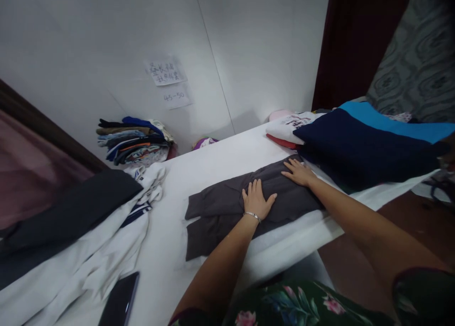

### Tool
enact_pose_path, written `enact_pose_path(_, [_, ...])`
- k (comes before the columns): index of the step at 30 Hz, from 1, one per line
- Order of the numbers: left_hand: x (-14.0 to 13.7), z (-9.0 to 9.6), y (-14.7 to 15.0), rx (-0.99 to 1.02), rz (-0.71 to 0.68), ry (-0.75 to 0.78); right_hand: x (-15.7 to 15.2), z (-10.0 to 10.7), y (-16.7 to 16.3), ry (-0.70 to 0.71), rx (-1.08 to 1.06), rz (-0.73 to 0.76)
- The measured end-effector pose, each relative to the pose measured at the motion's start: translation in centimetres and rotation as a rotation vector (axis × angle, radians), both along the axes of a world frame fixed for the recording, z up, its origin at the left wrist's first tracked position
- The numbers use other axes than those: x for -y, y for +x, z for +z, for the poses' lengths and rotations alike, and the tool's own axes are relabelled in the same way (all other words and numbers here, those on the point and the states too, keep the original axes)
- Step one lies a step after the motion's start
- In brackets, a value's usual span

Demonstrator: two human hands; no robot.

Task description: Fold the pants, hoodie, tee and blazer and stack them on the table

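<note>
A dark grey folded garment (pixel 220 221) lies flat across the white table, its two cuffed ends side by side toward the left. My left hand (pixel 256 202) rests flat on its middle, fingers spread, with a bracelet at the wrist. Near the garment's right end my right hand (pixel 299 172) presses down with the palm flat and fingers apart. Neither hand grips the cloth. Whether the cuffed ends are sleeves or legs, I cannot tell.
Folded clothes (pixel 369 141), navy on top, are heaped at the right. White garments (pixel 106 240) and a black one (pixel 78 207) lie at the left, near a phone (pixel 122 297). Behind stands a clothes stack (pixel 135 139); paper notes (pixel 167 72) hang on the wall.
</note>
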State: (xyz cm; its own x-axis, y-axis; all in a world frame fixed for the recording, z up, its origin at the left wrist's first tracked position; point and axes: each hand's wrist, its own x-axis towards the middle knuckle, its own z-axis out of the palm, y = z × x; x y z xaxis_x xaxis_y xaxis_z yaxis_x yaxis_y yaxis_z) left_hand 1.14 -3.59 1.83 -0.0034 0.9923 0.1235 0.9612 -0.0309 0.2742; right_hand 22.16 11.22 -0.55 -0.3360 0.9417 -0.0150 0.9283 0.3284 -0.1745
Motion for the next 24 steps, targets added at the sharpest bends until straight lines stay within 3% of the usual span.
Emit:
enact_pose_path(3, [-1.2,1.3,-0.2,0.064,0.047,-0.110,0.2,-0.4,0.1,0.019,0.003,0.002])
enact_pose_path(6, [-2.6,1.8,-0.9,0.014,0.060,-0.080,0.2,-0.5,0.1,0.034,0.004,0.001])
enact_pose_path(13, [-3.5,-0.6,-2.3,0.004,0.049,-0.147,0.1,0.1,0.0,0.004,0.016,-0.036])
enact_pose_path(17, [-3.1,-1.0,-1.9,0.036,0.059,-0.119,0.9,1.0,-2.0,0.168,-0.006,0.010])
enact_pose_path(19, [-3.1,-0.7,-1.6,0.060,0.061,-0.134,1.5,0.6,-3.3,0.208,-0.043,0.094])
enact_pose_path(21, [-3.6,-0.1,-2.0,0.110,0.040,-0.191,1.9,-0.3,-4.1,0.159,-0.045,0.135])
enact_pose_path(24, [-4.6,1.1,-4.7,0.151,0.018,-0.201,1.8,-2.0,-4.6,0.137,-0.030,0.142])
